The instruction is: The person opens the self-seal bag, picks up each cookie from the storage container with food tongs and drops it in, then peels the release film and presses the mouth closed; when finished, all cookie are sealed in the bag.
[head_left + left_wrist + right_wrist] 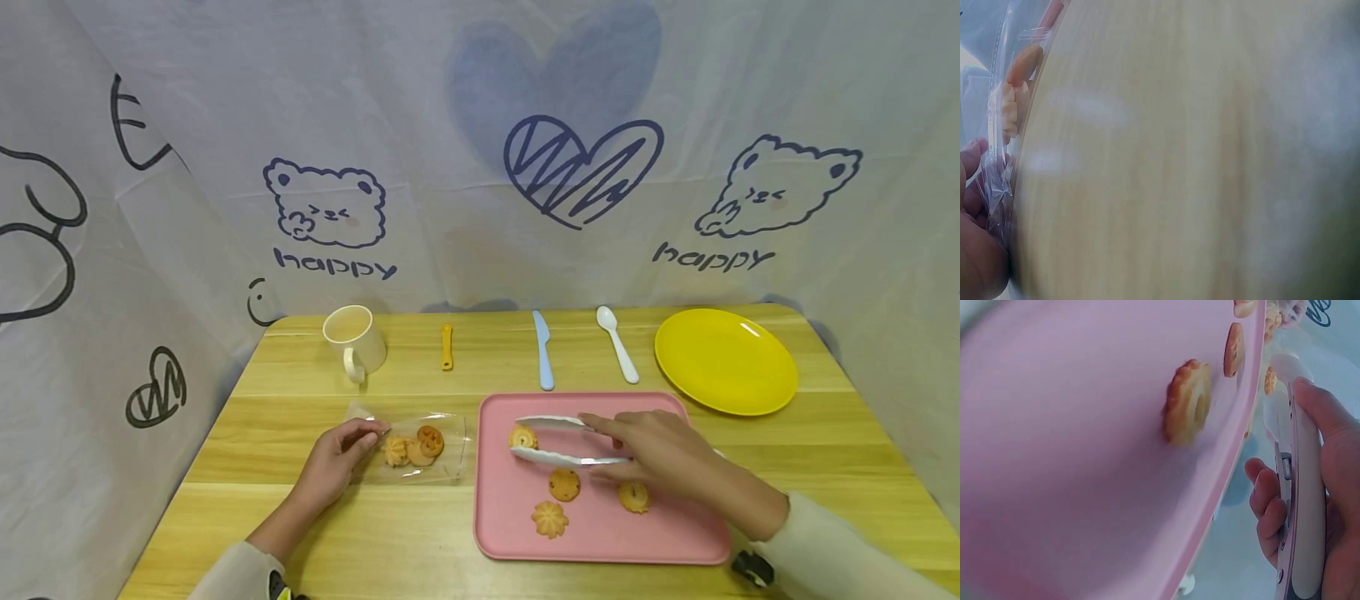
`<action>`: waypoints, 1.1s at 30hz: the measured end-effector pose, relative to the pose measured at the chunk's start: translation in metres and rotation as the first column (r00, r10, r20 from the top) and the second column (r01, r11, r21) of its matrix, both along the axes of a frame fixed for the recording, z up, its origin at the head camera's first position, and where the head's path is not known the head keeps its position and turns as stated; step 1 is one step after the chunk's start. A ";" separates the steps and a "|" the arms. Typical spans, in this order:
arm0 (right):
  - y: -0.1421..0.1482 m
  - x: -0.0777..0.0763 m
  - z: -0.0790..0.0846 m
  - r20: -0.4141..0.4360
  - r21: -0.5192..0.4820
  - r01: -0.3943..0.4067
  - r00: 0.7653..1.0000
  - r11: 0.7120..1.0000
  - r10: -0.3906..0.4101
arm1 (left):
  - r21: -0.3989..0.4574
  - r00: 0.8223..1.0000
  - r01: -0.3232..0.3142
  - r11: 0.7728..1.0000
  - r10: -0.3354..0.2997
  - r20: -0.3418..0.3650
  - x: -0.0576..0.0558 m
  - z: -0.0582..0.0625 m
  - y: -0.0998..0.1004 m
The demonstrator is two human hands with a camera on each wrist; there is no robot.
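Observation:
My left hand [333,458] pinches the open-looking left end of a clear plastic bag [452,472] lying on the table, with three cookies [430,440] inside. In my right hand [667,450] is a pair of white-tipped tongs [551,457], gripped by the handles and held over a pink tray [600,546]. The tong tips stand on either side of a round swirl cookie [522,437] at the tray's left; whether both touch it I cannot tell. Nearer me on the tray lie a round cookie [565,484], a flower-shaped cookie [550,519] and a ring cookie [1188,403].
Along the back of the table are a cream mug [358,346], a small orange-yellow utensil handle [447,348], a light blue knife [543,354], a white spoon [618,346] and a yellow plate [723,362]. A printed cloth [450,233] hangs behind.

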State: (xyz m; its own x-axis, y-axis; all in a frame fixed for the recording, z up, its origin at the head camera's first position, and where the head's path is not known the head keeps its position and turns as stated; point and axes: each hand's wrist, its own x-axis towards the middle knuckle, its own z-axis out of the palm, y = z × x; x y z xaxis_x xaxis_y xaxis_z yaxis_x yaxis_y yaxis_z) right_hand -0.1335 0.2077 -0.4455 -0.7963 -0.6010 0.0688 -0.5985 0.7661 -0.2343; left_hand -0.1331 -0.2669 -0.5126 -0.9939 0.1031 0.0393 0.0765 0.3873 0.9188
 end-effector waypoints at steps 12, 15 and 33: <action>-0.044 -0.016 -0.003 0.021 -0.011 -0.077 0.997 0.997 0.077 | 0.007 1.000 0.008 1.000 -0.008 -0.008 0.000 -0.001 -0.001; -0.056 -0.020 -0.005 0.022 -0.005 -0.091 0.996 0.996 0.091 | 0.007 1.000 0.011 1.000 -0.011 -0.012 0.000 -0.001 -0.001; -0.116 -0.042 -0.014 -0.058 -0.002 -0.180 0.982 0.984 0.180 | 0.019 1.000 0.010 1.000 -0.010 -0.011 0.000 -0.001 0.000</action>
State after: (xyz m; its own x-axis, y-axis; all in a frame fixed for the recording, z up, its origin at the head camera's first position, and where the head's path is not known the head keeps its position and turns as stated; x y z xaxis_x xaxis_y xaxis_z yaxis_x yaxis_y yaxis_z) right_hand -0.1751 0.0916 -0.4596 -0.6699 -0.7334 0.1155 -0.7388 0.6433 -0.2008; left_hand -0.1328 -0.2671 -0.5133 -0.9923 0.1123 0.0524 0.0906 0.3685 0.9252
